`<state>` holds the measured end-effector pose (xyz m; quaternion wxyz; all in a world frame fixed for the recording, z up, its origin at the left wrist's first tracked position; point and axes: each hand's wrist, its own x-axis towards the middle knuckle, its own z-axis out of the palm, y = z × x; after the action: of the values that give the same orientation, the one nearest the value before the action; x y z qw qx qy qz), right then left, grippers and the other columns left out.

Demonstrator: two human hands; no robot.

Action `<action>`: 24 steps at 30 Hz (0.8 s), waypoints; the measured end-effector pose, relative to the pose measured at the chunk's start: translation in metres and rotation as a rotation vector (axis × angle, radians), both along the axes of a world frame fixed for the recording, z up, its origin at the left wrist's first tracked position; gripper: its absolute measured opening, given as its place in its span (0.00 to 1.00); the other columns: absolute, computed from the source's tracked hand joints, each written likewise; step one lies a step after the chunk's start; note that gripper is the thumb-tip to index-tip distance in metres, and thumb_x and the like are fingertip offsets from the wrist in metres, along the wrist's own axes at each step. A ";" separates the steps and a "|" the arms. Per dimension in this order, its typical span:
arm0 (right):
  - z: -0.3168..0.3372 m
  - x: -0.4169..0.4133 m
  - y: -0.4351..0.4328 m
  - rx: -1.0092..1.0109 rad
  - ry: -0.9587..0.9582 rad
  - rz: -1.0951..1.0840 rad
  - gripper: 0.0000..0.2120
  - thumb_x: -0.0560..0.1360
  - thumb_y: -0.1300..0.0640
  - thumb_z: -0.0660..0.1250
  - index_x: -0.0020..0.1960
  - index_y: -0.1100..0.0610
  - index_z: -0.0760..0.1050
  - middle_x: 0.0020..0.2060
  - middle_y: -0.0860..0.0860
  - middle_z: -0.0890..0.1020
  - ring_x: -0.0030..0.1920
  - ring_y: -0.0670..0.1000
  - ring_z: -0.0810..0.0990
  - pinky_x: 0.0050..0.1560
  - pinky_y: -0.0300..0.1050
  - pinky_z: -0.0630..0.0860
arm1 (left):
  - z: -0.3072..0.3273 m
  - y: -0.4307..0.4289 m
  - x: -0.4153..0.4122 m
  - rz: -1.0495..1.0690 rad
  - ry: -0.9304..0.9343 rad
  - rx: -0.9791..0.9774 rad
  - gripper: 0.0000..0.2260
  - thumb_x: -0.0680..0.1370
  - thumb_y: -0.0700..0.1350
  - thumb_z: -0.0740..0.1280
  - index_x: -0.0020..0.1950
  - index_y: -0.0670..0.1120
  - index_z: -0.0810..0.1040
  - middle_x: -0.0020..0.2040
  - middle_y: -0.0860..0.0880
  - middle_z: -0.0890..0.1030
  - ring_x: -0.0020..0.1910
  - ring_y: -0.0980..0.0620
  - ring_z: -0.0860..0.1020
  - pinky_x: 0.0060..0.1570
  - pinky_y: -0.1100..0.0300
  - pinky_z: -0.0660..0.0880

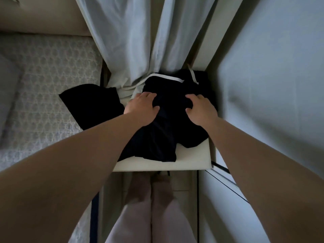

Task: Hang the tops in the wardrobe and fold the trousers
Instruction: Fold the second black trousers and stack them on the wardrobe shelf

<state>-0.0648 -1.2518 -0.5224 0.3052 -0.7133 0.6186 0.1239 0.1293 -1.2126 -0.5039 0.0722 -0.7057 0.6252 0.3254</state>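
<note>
A heap of dark clothes lies on a small white table in front of me. One piece with white trim sits at the back of the heap. Another dark piece spills left onto the bed. My left hand grips the dark fabric on the heap's left, fingers curled into it. My right hand grips the fabric on the right, fingers and thumb bent round a fold. Which pieces are tops or trousers is not visible.
A pale curtain hangs behind the table and touches its back edge. A bed with a patterned cover runs along the left. A plain wall or door panel stands close on the right. My legs and feet are below the table.
</note>
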 end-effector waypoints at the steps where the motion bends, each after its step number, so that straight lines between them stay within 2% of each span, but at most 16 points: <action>1: -0.012 0.002 -0.010 0.003 -0.001 -0.010 0.25 0.78 0.53 0.60 0.74 0.49 0.59 0.67 0.55 0.67 0.66 0.58 0.66 0.60 0.53 0.70 | -0.012 -0.007 0.001 0.005 -0.001 0.007 0.23 0.81 0.53 0.57 0.76 0.50 0.59 0.75 0.50 0.61 0.73 0.47 0.60 0.67 0.51 0.63; 5: -0.037 0.013 -0.028 -0.022 -0.033 -0.126 0.30 0.76 0.49 0.64 0.74 0.52 0.58 0.71 0.53 0.64 0.70 0.57 0.61 0.66 0.54 0.65 | -0.038 -0.014 0.002 -0.012 0.025 0.035 0.24 0.81 0.53 0.58 0.76 0.52 0.59 0.76 0.50 0.59 0.74 0.47 0.57 0.69 0.49 0.62; 7: -0.048 0.018 -0.031 -0.055 0.111 0.005 0.33 0.75 0.46 0.65 0.75 0.53 0.56 0.73 0.52 0.61 0.73 0.56 0.56 0.71 0.55 0.57 | -0.048 -0.015 0.002 -0.028 0.035 0.055 0.25 0.80 0.53 0.58 0.76 0.52 0.58 0.76 0.49 0.59 0.74 0.46 0.57 0.70 0.48 0.62; 9: -0.058 0.022 -0.031 -0.093 0.255 0.172 0.27 0.75 0.47 0.65 0.71 0.55 0.63 0.69 0.53 0.68 0.72 0.56 0.59 0.72 0.55 0.53 | -0.054 -0.016 0.004 -0.037 0.040 0.081 0.24 0.80 0.53 0.58 0.76 0.51 0.59 0.73 0.47 0.64 0.73 0.46 0.60 0.69 0.48 0.63; 11: -0.060 0.024 -0.026 -0.154 0.277 0.235 0.15 0.76 0.51 0.63 0.60 0.56 0.73 0.58 0.54 0.77 0.64 0.57 0.68 0.67 0.53 0.59 | -0.056 -0.016 0.005 -0.035 0.053 0.104 0.23 0.80 0.53 0.59 0.74 0.51 0.61 0.70 0.46 0.68 0.70 0.45 0.63 0.66 0.48 0.66; 13: -0.059 0.024 -0.019 -0.258 0.157 0.198 0.10 0.78 0.53 0.61 0.55 0.57 0.76 0.51 0.54 0.79 0.56 0.56 0.74 0.59 0.50 0.65 | -0.056 -0.016 0.005 0.005 0.075 0.062 0.22 0.79 0.52 0.62 0.73 0.51 0.63 0.69 0.47 0.68 0.69 0.46 0.64 0.65 0.49 0.68; 15: -0.054 0.023 -0.011 -0.361 0.003 0.155 0.09 0.77 0.56 0.61 0.52 0.58 0.78 0.46 0.55 0.79 0.51 0.57 0.76 0.54 0.50 0.66 | -0.050 -0.018 0.004 0.066 0.117 -0.063 0.26 0.76 0.50 0.67 0.72 0.51 0.63 0.71 0.49 0.64 0.71 0.48 0.62 0.65 0.51 0.67; 18: -0.039 0.021 -0.004 -0.440 -0.175 0.196 0.08 0.74 0.58 0.61 0.45 0.59 0.78 0.40 0.55 0.79 0.43 0.59 0.78 0.45 0.49 0.67 | -0.040 -0.024 0.000 -0.085 0.136 -0.180 0.34 0.72 0.52 0.71 0.75 0.55 0.59 0.75 0.53 0.58 0.75 0.50 0.55 0.72 0.50 0.57; 20: -0.024 0.018 0.001 -0.395 -0.287 0.149 0.08 0.75 0.59 0.59 0.42 0.61 0.75 0.37 0.55 0.77 0.39 0.58 0.77 0.40 0.48 0.67 | -0.032 -0.029 -0.006 -0.217 0.092 -0.146 0.29 0.74 0.55 0.69 0.73 0.56 0.63 0.72 0.53 0.66 0.74 0.51 0.58 0.73 0.49 0.53; 22: -0.011 0.015 0.006 -0.299 -0.368 0.059 0.10 0.77 0.57 0.58 0.42 0.61 0.73 0.34 0.54 0.76 0.37 0.57 0.76 0.38 0.49 0.69 | -0.022 -0.033 -0.010 -0.203 0.095 -0.056 0.20 0.77 0.55 0.65 0.68 0.54 0.71 0.64 0.51 0.74 0.66 0.49 0.68 0.66 0.54 0.61; 24: -0.001 0.011 0.013 -0.272 -0.387 0.029 0.14 0.76 0.49 0.56 0.37 0.57 0.69 0.28 0.49 0.72 0.33 0.56 0.75 0.35 0.49 0.69 | -0.012 -0.032 -0.011 -0.171 0.160 -0.004 0.16 0.78 0.54 0.64 0.65 0.52 0.74 0.59 0.50 0.76 0.61 0.48 0.72 0.56 0.57 0.67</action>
<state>-0.0540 -1.2391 -0.5237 0.3174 -0.7671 0.5493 -0.0955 0.1185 -1.2442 -0.5158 0.0481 -0.6219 0.6873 0.3722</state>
